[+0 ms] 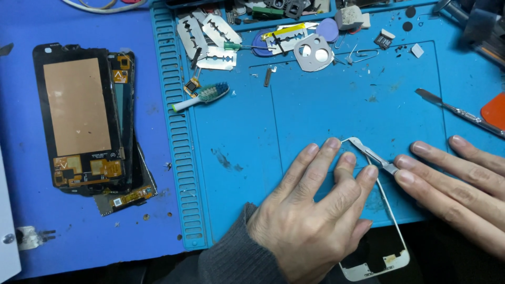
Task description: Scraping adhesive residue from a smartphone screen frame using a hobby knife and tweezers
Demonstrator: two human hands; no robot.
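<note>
The left hand [310, 215] lies flat with fingers spread, pressing a thin white phone frame [392, 221] onto the blue work mat [326, 105] at the near edge. The right hand [457, 184], fingers extended close together, steadies a small metal blade [380, 160] against the frame's far corner. The frame already lies bare; stripped screen assemblies [84, 121] are stacked far left, so scraping seems under way.

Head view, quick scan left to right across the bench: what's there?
Stacked phone screen panels → toothbrush → left hand pressing the white phone frame → right hand → metal spudger.
</note>
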